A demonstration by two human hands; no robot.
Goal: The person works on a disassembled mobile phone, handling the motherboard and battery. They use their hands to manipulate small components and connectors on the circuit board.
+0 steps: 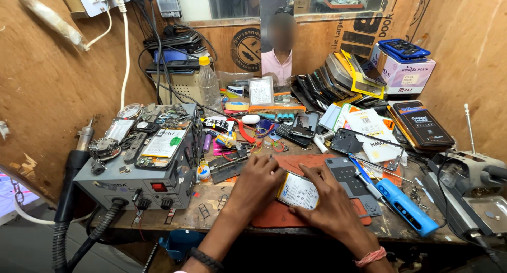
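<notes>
Right now both of my hands sit on an opened phone point(297, 190) that lies flat on the orange-red work mat point(274, 216) at the near edge of the bench point(211, 209). My left hand point(257, 181) presses down on the phone's left end, fingers curled over its upper corner. My right hand point(330, 199) covers the right end, fingers spread along the top and bottom edges. The 2 hands are close together but not touching, with the phone's pale battery label showing between them. Neither hand lifts the phone; it rests on the mat.

Just right of my right hand lies a grey phone back panel point(346, 173), partly under my fingers. Further right, a blue electric screwdriver point(405, 206) lies at an angle, and a slimmer blue-handled tool point(364, 179) lies beside it. To the left stands a grey rework station point(138, 183) with circuit boards and loose parts heaped on top; its black hose point(66, 209) hangs off the bench's left edge. Behind the mat are red-handled cutters point(244, 130), a clear plastic bottle point(209, 85) with a yellow cap, and a row of stacked phones point(330, 80) leaning against the plywood wall.
</notes>
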